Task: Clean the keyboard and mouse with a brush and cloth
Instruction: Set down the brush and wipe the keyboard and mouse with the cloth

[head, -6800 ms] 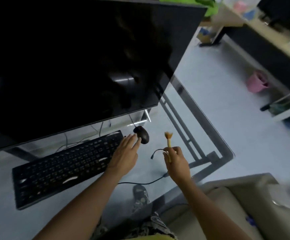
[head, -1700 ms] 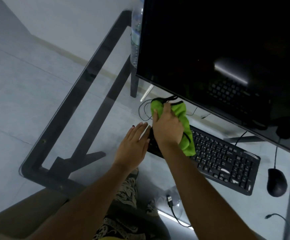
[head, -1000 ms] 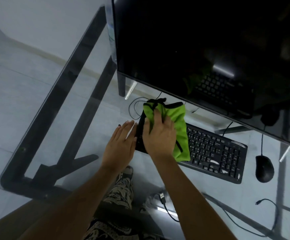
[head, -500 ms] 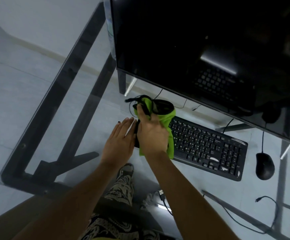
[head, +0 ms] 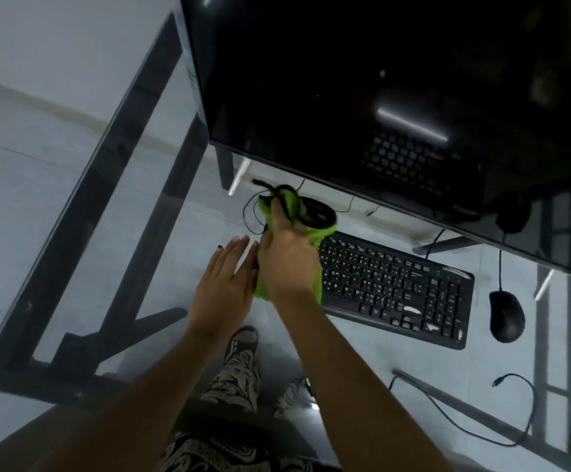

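A black keyboard (head: 396, 287) lies on the glass desk (head: 73, 185) below the monitor. My right hand (head: 287, 264) grips a green cloth (head: 314, 233) with black trim and presses it on the keyboard's left end. My left hand (head: 224, 284) lies flat with fingers together against the keyboard's left edge, holding nothing. A black mouse (head: 507, 315) sits to the right of the keyboard, its cable running up behind the monitor. No brush is in view.
A large dark monitor (head: 379, 97) overhangs the back of the desk. A loose black cable (head: 512, 437) with a plug lies at the lower right. The desk's black frame runs along the left. My legs and shoes show through the glass.
My right hand has pushed the cloth from the left keys to the keyboard's left end and bunched it up. My left hand has stayed at the left edge.
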{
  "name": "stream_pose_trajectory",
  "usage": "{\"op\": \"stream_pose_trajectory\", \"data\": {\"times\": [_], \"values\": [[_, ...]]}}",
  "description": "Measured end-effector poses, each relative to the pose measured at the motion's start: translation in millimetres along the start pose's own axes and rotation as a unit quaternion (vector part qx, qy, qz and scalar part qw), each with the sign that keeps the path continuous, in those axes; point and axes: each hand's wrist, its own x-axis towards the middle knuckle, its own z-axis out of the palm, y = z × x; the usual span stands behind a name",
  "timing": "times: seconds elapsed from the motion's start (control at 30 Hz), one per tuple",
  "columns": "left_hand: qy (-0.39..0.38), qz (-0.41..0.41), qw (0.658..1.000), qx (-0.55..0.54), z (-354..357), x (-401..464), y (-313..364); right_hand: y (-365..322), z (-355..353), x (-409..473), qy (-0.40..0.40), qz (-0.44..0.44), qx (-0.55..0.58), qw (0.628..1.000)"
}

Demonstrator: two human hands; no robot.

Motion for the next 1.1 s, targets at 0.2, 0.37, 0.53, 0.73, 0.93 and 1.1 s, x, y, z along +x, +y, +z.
{"op": "stream_pose_trajectory", "data": {"times": [0.2,0.37,0.53,0.73,0.93,1.1], "values": [[-0.016,-0.007,1.0,-0.007,-3.2,0.7,0.3,23.6,-5.8,1.2,0.069,-0.053,-0.021,0.996],[-0.05,0.066,0.997,0.009,-5.8,-4.0,-14.0,41.4,-0.4,5.6,0.044,-0.073,-0.048,0.995],[-0.057,0.073,0.995,0.025,-2.9,-5.2,-20.7,31.5,3.3,-1.4,0.014,-0.073,-0.068,0.995],[-0.05,0.081,0.995,-0.001,-1.3,-6.7,-23.0,57.3,4.5,-63.1,0.041,-0.233,-0.135,0.962],[-0.046,0.083,0.995,0.013,-0.2,-6.2,-24.5,49.6,0.7,-26.5,0.028,-0.163,-0.107,0.981],[-0.053,0.08,0.995,0.0,-2.2,-6.5,-26.2,79.8,-0.3,-61.4,-0.007,-0.281,-0.093,0.955]]}}
